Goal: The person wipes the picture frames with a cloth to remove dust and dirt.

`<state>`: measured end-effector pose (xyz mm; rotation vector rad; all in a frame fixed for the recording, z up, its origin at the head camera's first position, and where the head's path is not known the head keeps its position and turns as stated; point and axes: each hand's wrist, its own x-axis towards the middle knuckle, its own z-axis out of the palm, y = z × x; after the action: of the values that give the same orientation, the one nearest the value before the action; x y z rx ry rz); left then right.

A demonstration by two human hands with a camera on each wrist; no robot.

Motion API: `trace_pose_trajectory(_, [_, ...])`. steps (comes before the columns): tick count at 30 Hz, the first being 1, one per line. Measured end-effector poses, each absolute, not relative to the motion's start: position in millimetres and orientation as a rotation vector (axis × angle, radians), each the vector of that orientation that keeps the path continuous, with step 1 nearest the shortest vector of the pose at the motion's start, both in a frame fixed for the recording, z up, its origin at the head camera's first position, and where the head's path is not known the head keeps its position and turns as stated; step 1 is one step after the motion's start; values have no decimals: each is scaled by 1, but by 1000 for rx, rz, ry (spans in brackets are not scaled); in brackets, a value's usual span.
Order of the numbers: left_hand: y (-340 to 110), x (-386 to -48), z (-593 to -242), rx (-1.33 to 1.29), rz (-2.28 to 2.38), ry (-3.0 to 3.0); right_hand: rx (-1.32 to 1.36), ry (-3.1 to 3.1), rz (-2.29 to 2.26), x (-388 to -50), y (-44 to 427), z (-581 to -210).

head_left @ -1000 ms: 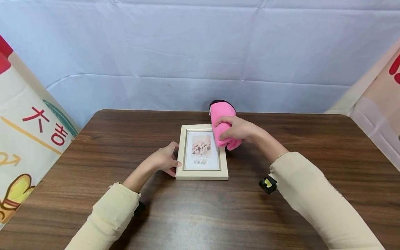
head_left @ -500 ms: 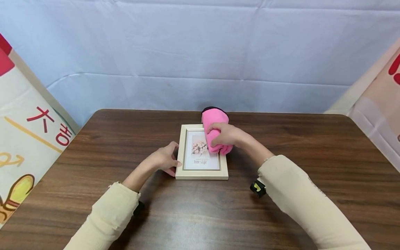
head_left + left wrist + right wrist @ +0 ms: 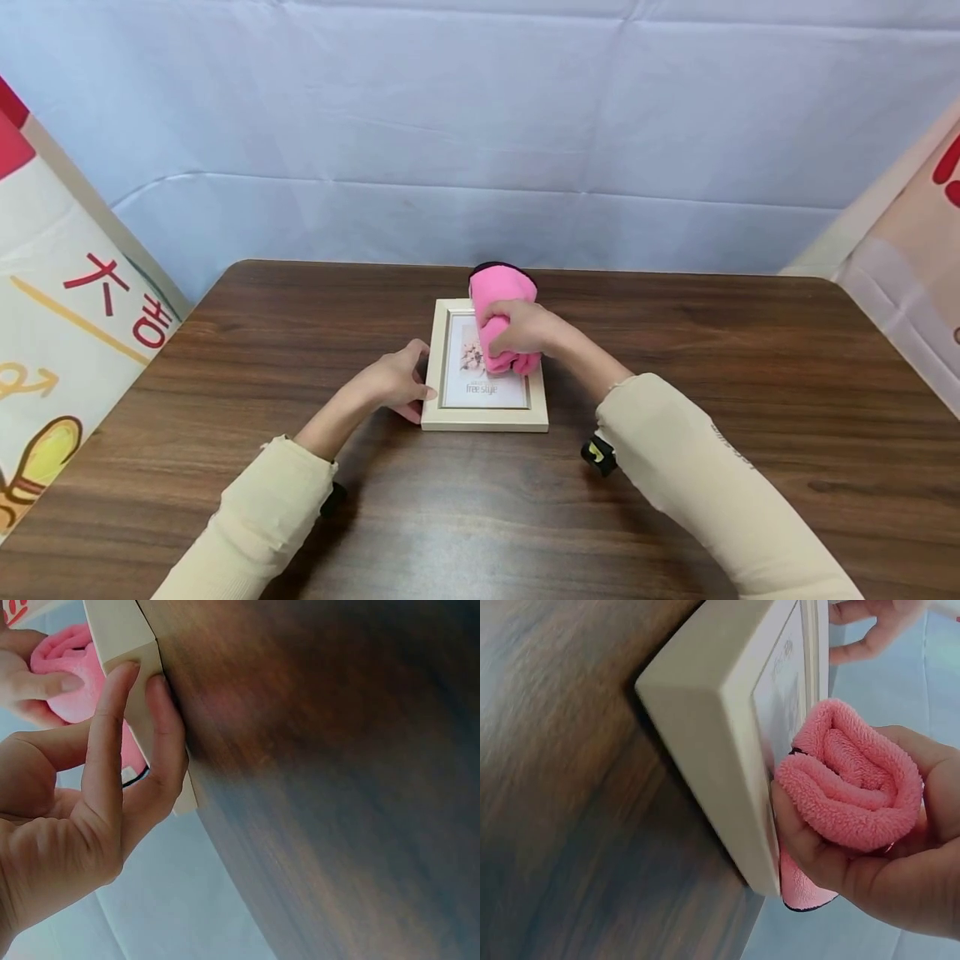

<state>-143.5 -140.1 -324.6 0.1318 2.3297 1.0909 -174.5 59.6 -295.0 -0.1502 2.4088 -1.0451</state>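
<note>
A cream picture frame [image 3: 485,419] lies flat on the wooden table, with a flower print behind its clear front. My left hand [image 3: 393,382] holds the frame at its left side; in the left wrist view, fingers [image 3: 105,761] press against the frame's outer side [image 3: 142,705]. My right hand [image 3: 521,327] grips a folded pink cloth [image 3: 501,287] with a dark edge, laid over the upper right of the frame. The right wrist view shows the fluffy rolled end of the cloth [image 3: 855,780] between thumb and fingers. Part of the print is hidden under the cloth.
The brown table [image 3: 480,508] reaches back to a pale blue cloth backdrop [image 3: 450,125]. Printed hangings stand at the left [image 3: 67,333] and right [image 3: 915,275] edges. A small black device [image 3: 598,455] is worn at the right wrist.
My right hand has slid the pink cloth left and slightly nearer across the picture frame, covering more of the print. The left hand and the frame have stayed in place.
</note>
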Motion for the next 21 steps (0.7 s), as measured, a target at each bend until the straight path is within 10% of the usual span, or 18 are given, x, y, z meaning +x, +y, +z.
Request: trace_pose_trajectory(21, [-141, -143, -324, 156, 1117, 2306, -191, 2412, -1010, -170, 26, -295])
